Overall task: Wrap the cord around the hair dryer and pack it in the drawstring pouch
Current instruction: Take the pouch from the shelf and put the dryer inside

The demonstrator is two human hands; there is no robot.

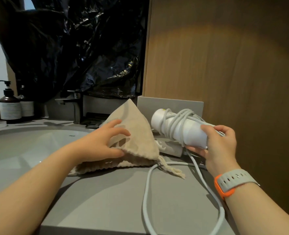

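Pinching pouch (133,116) in left grip (99,143), right grip (220,146) grasping hair dryer (195,135), loose cord (146,192) on counter (106,200), bottles (9,106) behind.

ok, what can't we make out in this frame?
- Plug end of the cord: it runs off the bottom edge, head view.
- Mouth of the pouch: left hand and folded fabric cover it, head view.
- Rear end of the hair dryer: right hand wraps it, head view.
- Labels on the bottles: too small, head view.

White hair dryer (188,133), gripped by the right hand (220,145), has grey cord (174,122) wound round its barrel; spare cord loops on the counter (106,200) beneath that wrist. Beige drawstring pouch (137,119) peaks under the left hand (104,143), rim pinched.
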